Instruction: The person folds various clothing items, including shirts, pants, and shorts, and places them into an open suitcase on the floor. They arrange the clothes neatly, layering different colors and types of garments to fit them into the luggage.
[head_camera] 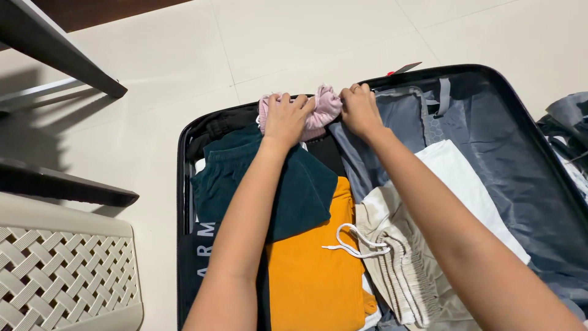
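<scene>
Head view: the pink garment (318,110) lies crosswise at the suitcase's (527,116) twelve o'clock edge, left hand (285,117) gripping its nine o'clock end, right hand (360,109) pinching its three o'clock end.

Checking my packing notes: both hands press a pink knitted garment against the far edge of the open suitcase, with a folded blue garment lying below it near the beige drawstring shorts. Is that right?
Not quite. The folded garment beside the beige drawstring shorts is orange, not blue, as the head view shows. The rest holds: left hand and right hand press the pink knitted garment against the far edge of the suitcase.
</scene>
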